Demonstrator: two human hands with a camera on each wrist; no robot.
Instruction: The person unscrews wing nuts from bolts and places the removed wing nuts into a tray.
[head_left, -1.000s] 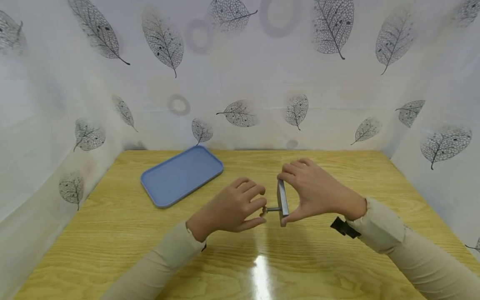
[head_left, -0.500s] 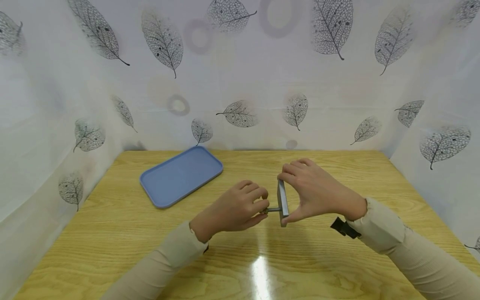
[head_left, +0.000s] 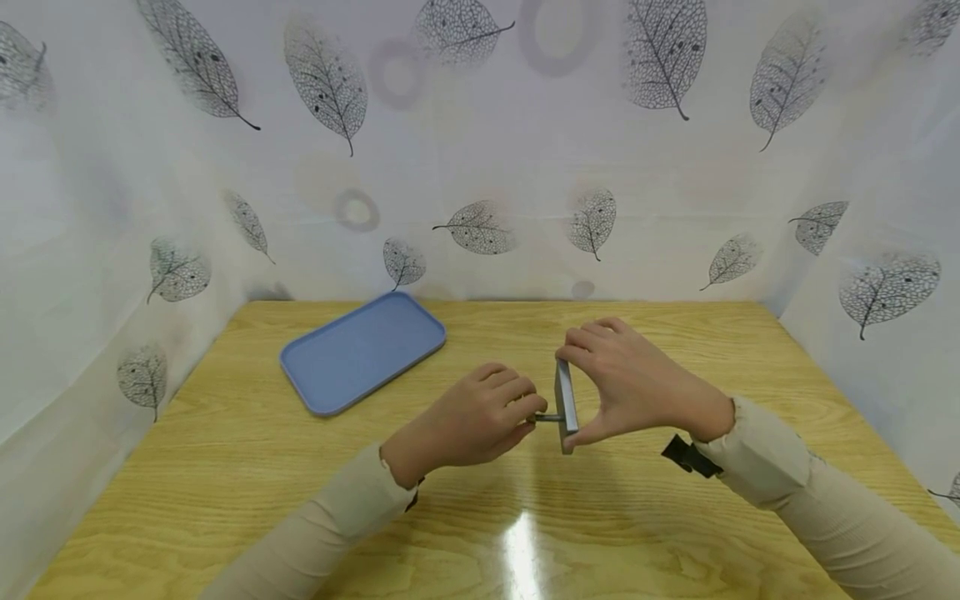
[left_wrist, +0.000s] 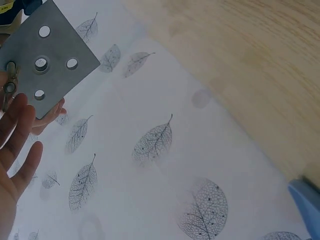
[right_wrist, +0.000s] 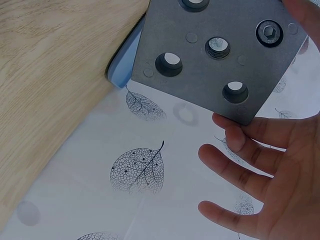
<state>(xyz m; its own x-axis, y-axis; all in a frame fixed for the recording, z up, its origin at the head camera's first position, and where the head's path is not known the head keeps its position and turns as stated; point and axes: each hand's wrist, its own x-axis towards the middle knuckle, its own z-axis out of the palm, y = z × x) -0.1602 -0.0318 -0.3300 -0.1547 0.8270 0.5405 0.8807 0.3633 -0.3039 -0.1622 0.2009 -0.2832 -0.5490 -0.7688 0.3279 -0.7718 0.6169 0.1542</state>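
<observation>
A square grey metal plate (left_wrist: 52, 47) with several round holes is held upright on edge above the table. My right hand (head_left: 637, 383) grips it by opposite edges, thumb below and fingertips above in the head view. A bolt (head_left: 551, 417) passes through one corner hole; its hex socket head (right_wrist: 269, 33) sits in the plate's face in the right wrist view. On the other side, my left hand (head_left: 480, 417) pinches a small metal wing nut (left_wrist: 9, 88) at the bolt's shank. In the head view the left fingers mostly hide the nut.
A blue tray (head_left: 363, 354) lies at the back left of the wooden table (head_left: 300, 500). White curtain (head_left: 480, 150) with printed leaves hangs behind the table and on both sides.
My left hand has moved slightly right, closer to the plate, and its fingers have closed in over the nut. The right hand and plate have stayed still.
</observation>
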